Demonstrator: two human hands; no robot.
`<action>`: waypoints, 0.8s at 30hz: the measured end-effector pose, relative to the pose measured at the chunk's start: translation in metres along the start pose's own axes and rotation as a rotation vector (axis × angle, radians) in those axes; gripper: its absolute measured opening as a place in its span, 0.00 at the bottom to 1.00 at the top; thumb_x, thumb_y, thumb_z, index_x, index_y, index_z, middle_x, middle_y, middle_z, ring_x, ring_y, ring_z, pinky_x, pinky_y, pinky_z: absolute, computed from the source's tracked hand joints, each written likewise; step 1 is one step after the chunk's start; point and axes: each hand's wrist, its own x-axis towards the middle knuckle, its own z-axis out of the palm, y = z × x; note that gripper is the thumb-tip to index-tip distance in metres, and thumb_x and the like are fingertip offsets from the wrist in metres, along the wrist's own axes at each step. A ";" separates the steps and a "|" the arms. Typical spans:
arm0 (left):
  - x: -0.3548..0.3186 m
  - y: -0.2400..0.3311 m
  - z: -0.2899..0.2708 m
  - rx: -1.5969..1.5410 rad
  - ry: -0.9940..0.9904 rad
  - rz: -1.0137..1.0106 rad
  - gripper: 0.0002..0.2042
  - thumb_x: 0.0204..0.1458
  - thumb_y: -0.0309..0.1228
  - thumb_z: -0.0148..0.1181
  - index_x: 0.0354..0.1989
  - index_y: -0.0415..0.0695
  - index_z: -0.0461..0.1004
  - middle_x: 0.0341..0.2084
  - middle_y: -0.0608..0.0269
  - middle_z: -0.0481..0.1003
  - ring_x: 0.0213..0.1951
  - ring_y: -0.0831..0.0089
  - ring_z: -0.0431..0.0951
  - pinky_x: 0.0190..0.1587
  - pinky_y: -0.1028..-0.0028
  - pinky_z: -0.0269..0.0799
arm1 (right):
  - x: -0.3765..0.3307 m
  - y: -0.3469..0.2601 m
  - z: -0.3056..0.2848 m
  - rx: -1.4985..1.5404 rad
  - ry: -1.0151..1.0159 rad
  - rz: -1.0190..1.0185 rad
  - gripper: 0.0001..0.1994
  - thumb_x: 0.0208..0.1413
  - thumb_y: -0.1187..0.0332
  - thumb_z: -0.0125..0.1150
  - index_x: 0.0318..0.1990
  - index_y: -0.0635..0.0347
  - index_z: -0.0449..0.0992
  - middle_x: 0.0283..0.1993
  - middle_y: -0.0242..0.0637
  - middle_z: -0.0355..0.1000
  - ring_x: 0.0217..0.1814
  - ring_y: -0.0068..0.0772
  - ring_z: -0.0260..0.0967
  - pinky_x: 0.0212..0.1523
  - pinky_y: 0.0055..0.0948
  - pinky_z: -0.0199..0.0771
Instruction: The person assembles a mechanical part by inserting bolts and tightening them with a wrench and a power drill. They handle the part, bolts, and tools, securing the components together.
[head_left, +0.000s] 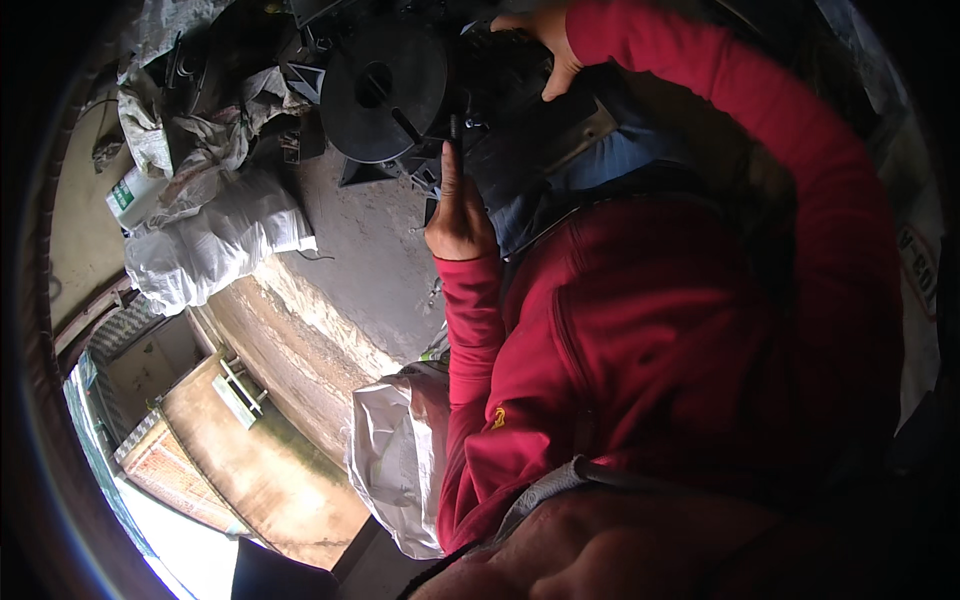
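The person in the red long-sleeved top leans far over a dark, greasy metal machine assembly [500, 90] that sits low on the grey concrete floor [370, 250], and both hands are on it. The left hand [458, 215] is loosely curled, its forefinger stretched straight up along a thin dark upright pin or rod [455, 130] at the near edge of the assembly; the grip here is released, a fingertip touch and no clasp. The right hand [545, 45] reaches over from above, fingers spread flat and thumb hooked over the black top face of the housing, pressing or steadying it; nothing is enclosed in that grip either. Just left of the hands stands a round black metal disc with a central hole and slot [385, 90], apparently part of the same machine. By the look of it the step in hand is feeling out or lining up the small pin while the body is held steady. The next move would call for a real pinch on the pin, firm bracing from the upper hand, and care in poor light. Further left lie crumpled white woven sacks [215, 235] and a white-and-green plastic bottle [130, 195], well apart from the work.
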 end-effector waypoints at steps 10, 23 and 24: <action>0.002 0.005 0.007 -0.029 0.129 0.075 0.24 0.55 0.19 0.50 0.63 0.48 0.65 0.13 0.58 0.65 0.14 0.79 0.59 0.19 0.78 0.60 | -0.005 -0.009 -0.004 -0.046 0.018 0.046 0.53 0.29 0.47 0.76 0.64 0.57 0.55 0.52 0.49 0.72 0.53 0.52 0.69 0.52 0.40 0.67; -0.001 0.026 -0.014 -0.241 0.244 0.130 0.21 0.61 0.24 0.45 0.64 0.41 0.61 0.54 0.52 0.72 0.19 0.85 0.65 0.21 0.80 0.64 | -0.008 -0.009 -0.007 -0.040 0.006 0.035 0.55 0.28 0.46 0.76 0.65 0.59 0.53 0.55 0.51 0.70 0.56 0.53 0.67 0.56 0.39 0.65; -0.004 0.011 -0.004 -0.120 0.163 0.101 0.22 0.60 0.24 0.47 0.64 0.46 0.62 0.46 0.51 0.75 0.18 0.84 0.64 0.21 0.78 0.64 | -0.005 -0.010 -0.003 -0.035 0.000 0.023 0.56 0.28 0.46 0.76 0.66 0.59 0.52 0.55 0.51 0.70 0.56 0.53 0.67 0.56 0.39 0.65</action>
